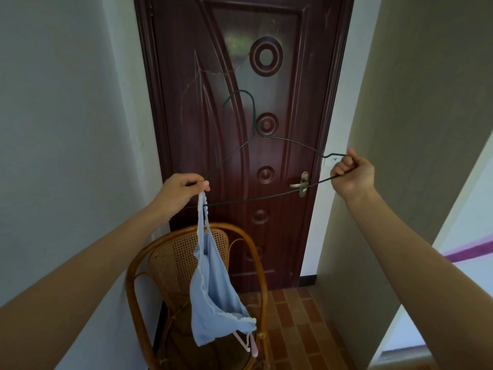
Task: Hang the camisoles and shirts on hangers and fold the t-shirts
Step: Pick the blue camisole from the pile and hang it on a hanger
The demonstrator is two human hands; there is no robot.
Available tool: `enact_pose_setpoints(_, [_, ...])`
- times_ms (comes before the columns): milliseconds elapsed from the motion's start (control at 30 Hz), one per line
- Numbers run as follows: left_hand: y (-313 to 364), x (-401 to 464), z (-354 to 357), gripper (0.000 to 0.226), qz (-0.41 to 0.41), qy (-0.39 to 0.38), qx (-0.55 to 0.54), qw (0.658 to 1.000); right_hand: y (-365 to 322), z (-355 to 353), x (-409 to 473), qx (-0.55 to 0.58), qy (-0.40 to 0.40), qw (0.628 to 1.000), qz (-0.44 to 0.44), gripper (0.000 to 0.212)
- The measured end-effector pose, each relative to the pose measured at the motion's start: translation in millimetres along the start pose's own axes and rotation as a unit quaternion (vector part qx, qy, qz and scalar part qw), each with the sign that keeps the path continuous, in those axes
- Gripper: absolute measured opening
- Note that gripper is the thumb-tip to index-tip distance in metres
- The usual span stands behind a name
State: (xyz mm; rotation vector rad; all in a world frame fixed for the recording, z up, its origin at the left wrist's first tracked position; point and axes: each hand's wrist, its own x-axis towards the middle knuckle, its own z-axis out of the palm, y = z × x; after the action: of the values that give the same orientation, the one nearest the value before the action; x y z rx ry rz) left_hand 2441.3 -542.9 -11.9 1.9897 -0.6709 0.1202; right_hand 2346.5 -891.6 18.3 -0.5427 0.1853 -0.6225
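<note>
Hands hold a wire hanger (262,161) up before the door (240,129), well apart. Left hand (184,188) pinches its left end and a camisole (213,292) strap; the camisole hangs over a chair (165,260). Right hand (352,172) grips the right end.

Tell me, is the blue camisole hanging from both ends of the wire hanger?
No, the blue camisole dangles by one strap at the left hand end of the wire hanger.

No text, label, brand, number or sign can be read anywhere in the view.
</note>
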Motion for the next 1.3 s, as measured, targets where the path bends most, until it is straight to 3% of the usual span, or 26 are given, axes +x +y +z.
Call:
enact_pose_setpoints(133, [4.7,1.6,-9.6,0.019,0.039,0.038,0.051,0.997,14.6,-4.5,4.1,-0.079,-0.022,0.995,0.059,0.033])
enact_pose_setpoints(367, [23.9,15.5,-13.9,0.021,0.082,0.109,0.215,0.967,91.7,-3.3,-11.5,-0.209,-0.043,0.957,0.197,0.083])
enact_pose_setpoints(433, [29.5,17.4,-12.2,0.021,0.09,0.12,0.254,0.955,118.6,2.1,-26.7,-0.259,-0.075,0.935,0.231,0.07])
enact_pose_setpoints(500, [34.3,18.3,-11.3,0.021,0.1,0.127,0.281,0.946,141.0,6.1,-38.0,-0.327,-0.116,0.902,0.256,0.035])
enact_pose_setpoints(533, [36.6,18.6,-10.9,0.022,0.106,0.127,0.297,0.941,150.5,8.0,-40.7,-0.363,-0.132,0.886,0.257,0.027])
enact_pose_setpoints(700, [43.7,17.4,-9.0,0.023,0.139,0.115,0.356,0.917,178.0,26.3,-54.2,-0.519,-0.222,0.801,0.198,0.046])
enact_pose_setpoints(833, [47.1,14.7,-7.5,0.024,0.153,0.114,0.36,0.913,201.7,29.8,-53.7,-0.612,-0.267,0.735,0.121,0.044])
enact_pose_setpoints(900, [50.0,12.4,-7.5,0.025,0.161,0.114,0.358,0.913,209.9,26.5,-48.9,-0.705,-0.274,0.652,0.05,0.014])
enact_pose_setpoints(933, [51.3,11.1,-8.1,0.024,0.165,0.114,0.357,0.912,210.8,23.5,-45.3,-0.745,-0.273,0.609,0.019,0.009])
enact_pose_setpoints(1000, [52.6,8.0,-11.1,0.025,0.174,0.114,0.364,0.908,208.9,15.0,-35.9,-0.791,-0.255,0.557,-0.017,0.035])
enact_pose_setpoints(1067, [52.1,4.7,-17.1,0.025,0.18,0.112,0.373,0.903,198.9,5.3,-29.2,-0.828,-0.221,0.514,-0.037,0.035])
enact_pose_setpoints(1167, [47.7,-0.1,-30.2,0.025,0.175,0.116,0.363,0.908,178.9,-8.2,-16.0,-0.859,-0.196,0.472,-0.031,0.016])
enact_pose_setpoints(1300, [41.2,-5.7,-45.8,0.023,0.157,0.137,0.369,0.906,156.9,-30.0,3.9,-0.875,-0.133,0.464,-0.031,0.032])
